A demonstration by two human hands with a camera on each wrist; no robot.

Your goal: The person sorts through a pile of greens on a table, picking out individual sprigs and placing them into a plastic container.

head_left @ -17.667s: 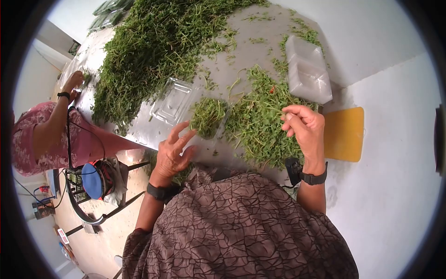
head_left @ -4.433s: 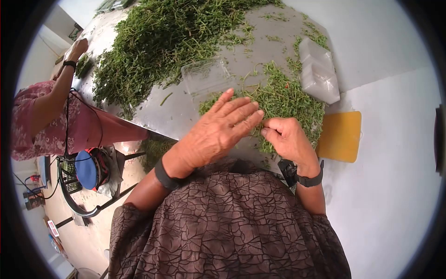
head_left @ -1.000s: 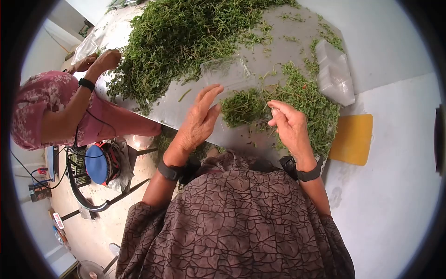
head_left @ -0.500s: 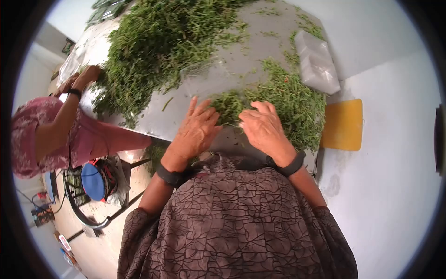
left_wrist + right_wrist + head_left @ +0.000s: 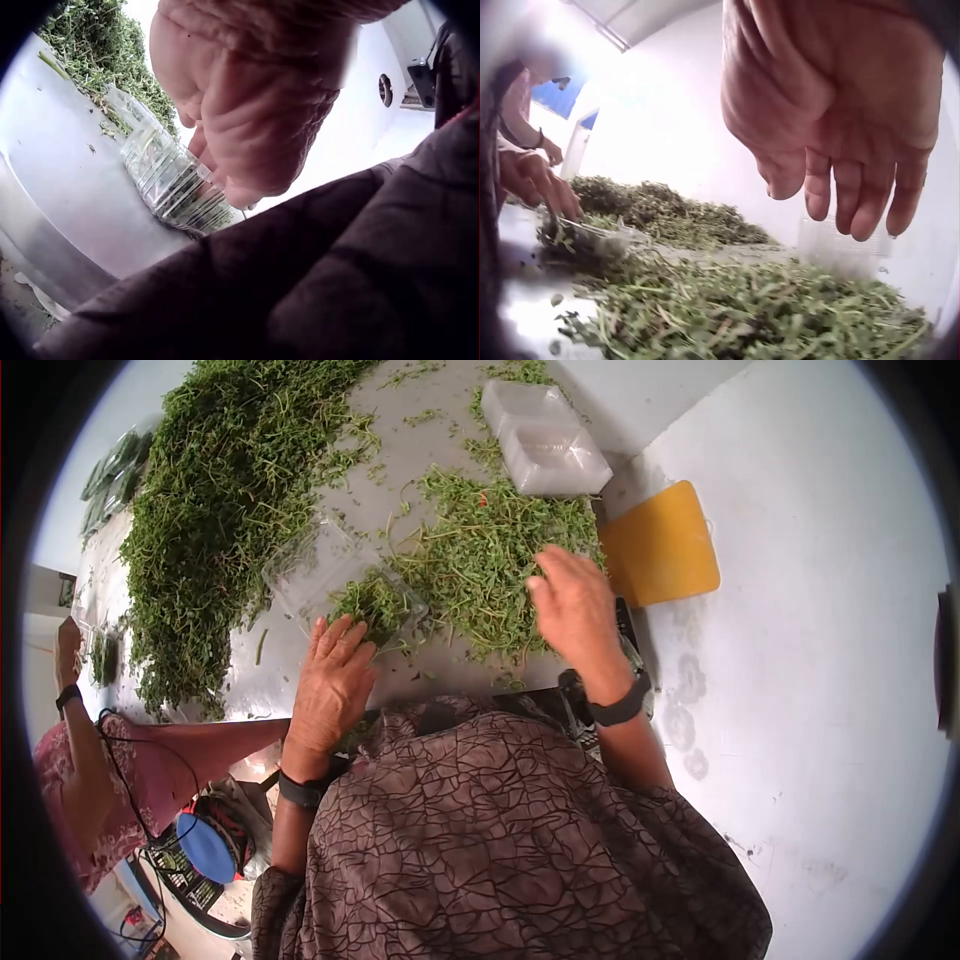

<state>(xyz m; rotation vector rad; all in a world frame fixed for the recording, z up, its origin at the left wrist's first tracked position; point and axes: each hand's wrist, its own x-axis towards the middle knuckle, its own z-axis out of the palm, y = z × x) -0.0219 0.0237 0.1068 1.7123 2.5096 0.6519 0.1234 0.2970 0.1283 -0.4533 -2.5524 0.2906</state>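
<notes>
An open clear plastic box (image 5: 412,605) holds a clump of green sprigs (image 5: 368,600); its lid (image 5: 312,565) lies folded back. The left hand (image 5: 333,685) rests its fingertips on the near left part of that clump. In the left wrist view the ribbed box wall (image 5: 169,180) shows beside the left hand (image 5: 255,120). Over the loose greens (image 5: 480,560) hovers the right hand (image 5: 580,610), and nothing shows in its grasp. From the right wrist, the right hand (image 5: 840,112) has its fingers extended downward above the loose greens (image 5: 750,307).
A large heap of greens (image 5: 220,490) covers the table's far left. Stacked clear boxes (image 5: 545,440) stand at the far right, near a yellow board (image 5: 662,545). Filled boxes (image 5: 115,475) sit at the far left edge. Another person's arm (image 5: 82,760) is at left.
The right hand has moved away from the box to above the loose greens on the right. The left hand remains near the boxed clump. The head view has shifted and turned.
</notes>
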